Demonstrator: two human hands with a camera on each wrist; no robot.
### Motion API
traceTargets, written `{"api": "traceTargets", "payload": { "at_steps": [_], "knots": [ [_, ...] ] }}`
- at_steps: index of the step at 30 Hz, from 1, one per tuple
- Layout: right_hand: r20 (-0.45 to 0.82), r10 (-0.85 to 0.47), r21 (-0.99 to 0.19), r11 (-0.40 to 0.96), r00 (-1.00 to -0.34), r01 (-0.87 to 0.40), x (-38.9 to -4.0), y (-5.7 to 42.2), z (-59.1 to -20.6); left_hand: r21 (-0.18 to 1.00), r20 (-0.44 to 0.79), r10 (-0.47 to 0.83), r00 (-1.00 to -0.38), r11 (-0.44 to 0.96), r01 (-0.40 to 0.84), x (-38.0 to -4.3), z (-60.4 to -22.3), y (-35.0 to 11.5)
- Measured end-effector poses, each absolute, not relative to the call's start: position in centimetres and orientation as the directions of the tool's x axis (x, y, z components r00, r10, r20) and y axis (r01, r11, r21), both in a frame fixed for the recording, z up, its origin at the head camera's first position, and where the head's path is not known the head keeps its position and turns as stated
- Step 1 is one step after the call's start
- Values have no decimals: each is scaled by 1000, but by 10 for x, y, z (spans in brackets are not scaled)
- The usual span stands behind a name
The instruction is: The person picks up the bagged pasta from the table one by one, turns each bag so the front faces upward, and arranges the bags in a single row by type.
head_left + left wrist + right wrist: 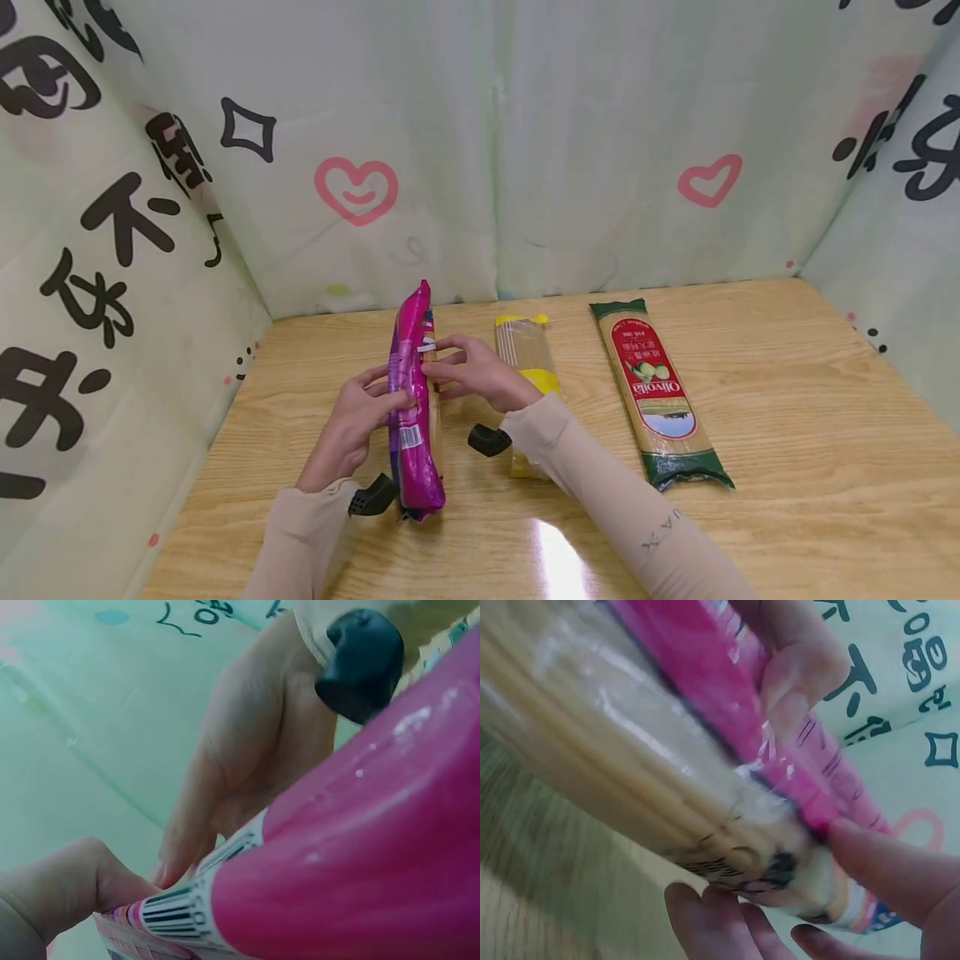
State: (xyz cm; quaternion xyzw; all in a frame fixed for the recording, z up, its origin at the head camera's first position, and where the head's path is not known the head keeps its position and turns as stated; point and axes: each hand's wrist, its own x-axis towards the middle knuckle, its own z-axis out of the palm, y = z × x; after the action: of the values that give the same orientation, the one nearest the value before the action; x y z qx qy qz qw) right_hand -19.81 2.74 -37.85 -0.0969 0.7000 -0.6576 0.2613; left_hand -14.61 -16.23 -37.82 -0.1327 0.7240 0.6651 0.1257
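A magenta pasta packet (420, 467) stands on its long edge on the left part of the table, held between both hands. On its left side my left hand (351, 425) grips it, thumb over the magenta face near the barcode. My right hand (480, 375) holds the opposite side nearer the far end. In the right wrist view, the right thumb (885, 870) presses the magenta wrapper while its fingers (720, 922) lie under the clear side. Pale yellow pasta sticks (622, 757) show through that clear side. The left wrist view shows the glossy magenta wrapper (360, 847) up close.
A clear pasta packet with yellow bands (525, 342) lies just right of the hands, partly covered by the right forearm. Farther right lies a green-ended pasta packet with a red label (651, 375). Patterned curtains (495, 150) enclose the wooden table (810, 400) at the back and sides.
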Motion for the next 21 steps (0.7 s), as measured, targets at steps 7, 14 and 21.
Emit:
{"api": "traceTargets", "payload": {
  "at_steps": [7, 14, 21],
  "knots": [
    [-252, -502, -965, 67, -827, 253, -203, 29, -384, 931, -361, 10, -932, 67, -360, -145, -378, -160],
    [-262, -489, -961, 52, -832, 272, -207, 33, -381, 932, -362, 80, -929, 4, -363, -147, -381, -162],
    [-267, -468, -961, 67, -842, 267, -206, 32, -378, 936, -352, 103, -930, 18, -352, -146, -382, -161]
  ]
}}
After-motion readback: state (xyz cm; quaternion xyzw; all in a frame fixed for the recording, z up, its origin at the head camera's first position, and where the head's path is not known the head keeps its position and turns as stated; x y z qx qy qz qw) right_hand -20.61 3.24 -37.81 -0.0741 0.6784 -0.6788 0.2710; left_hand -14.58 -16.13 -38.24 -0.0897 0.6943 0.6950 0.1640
